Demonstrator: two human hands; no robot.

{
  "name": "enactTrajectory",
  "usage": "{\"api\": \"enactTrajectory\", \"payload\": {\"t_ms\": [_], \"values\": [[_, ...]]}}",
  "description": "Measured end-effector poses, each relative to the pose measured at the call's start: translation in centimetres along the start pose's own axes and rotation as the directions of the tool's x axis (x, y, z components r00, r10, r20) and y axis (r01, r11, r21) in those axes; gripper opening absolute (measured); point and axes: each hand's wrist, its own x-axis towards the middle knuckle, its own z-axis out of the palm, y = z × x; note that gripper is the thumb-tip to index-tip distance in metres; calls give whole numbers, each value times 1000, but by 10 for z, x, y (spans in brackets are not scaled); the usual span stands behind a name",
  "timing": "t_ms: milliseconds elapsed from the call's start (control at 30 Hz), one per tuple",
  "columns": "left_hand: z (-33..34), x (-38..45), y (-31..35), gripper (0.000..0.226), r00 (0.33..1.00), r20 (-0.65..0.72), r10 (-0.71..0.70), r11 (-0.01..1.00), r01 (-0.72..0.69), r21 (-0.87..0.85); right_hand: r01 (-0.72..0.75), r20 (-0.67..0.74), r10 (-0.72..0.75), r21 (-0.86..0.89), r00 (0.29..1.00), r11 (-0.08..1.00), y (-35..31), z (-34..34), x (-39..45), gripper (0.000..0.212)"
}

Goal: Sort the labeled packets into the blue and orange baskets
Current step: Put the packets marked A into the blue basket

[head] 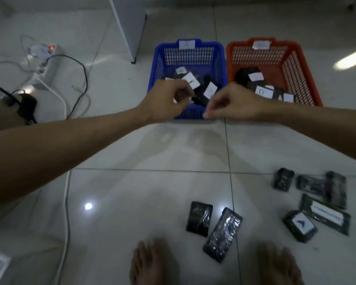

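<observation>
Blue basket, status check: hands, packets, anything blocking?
Left hand and right hand over blue basket's near rim, grips unclear. Seven packets unsorted on floor. Nothing blocking.

The floor (152, 192) is glossy, smooth tile that mirrors the lamps, and on it the loose packets (222, 233) are wrapped in a shiny, crinkled clear plastic film over dark contents, some bearing a matt white paper label (301, 223). The blue basket (158, 58) and the orange basket (304, 64) are moulded plastic with lattice walls and a slight sheen, each with a white paper tag on its far rim. At the left lie a white plastic power strip (44, 58) and smooth rubbery cables, one black (84, 79) and one white (65, 233).
</observation>
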Motion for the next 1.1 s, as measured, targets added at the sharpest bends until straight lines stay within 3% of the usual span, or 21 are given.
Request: {"api": "enactTrajectory", "payload": {"t_ms": [67,133,267,333,400,500,600,700,800,867,1000,1067,1100], "values": [[21,-35,15,23,986,165,3,999,5,-45,68,236,-57,-40,970,997,9,27,-33,14],[45,-64,23,40,925,381,-1,1000,13,-28,111,418,-63,-93,906,989,21,57,-65,20],[93,-117,28,80,744,668,12,999,-29,15,198,570,-80,-149,818,969,50,109,-118,43],[113,-143,27,99,689,724,39,995,-96,38,302,599,-142,-175,788,937,60,129,-134,51],[128,-164,24,110,679,728,99,978,-201,55,435,610,-244,-186,754,881,72,145,-146,53],[141,-179,16,106,708,684,177,945,-317,84,539,582,-309,-274,752,797,84,161,-158,51],[143,-176,11,96,734,652,191,969,-246,-7,538,544,-323,-298,774,788,89,170,-162,36],[136,-163,10,88,729,672,134,991,-96,-94,418,494,-273,-210,825,884,92,166,-161,34],[122,-142,5,74,739,670,72,981,69,-181,135,392,-110,-36,913,990,88,141,-156,40],[108,-126,0,59,713,701,-8,908,298,-293,-70,357,1,179,934,981,88,119,-149,42],[86,-95,-8,34,670,723,-169,563,668,-487,-325,345,149,537,927,779,93,76,-132,47],[77,-82,-6,40,659,707,-256,383,741,-552,-392,379,164,670,911,630,94,60,-125,49],[74,-76,-6,43,663,692,-287,342,746,-572,-406,391,149,737,908,541,95,55,-122,50]]}}
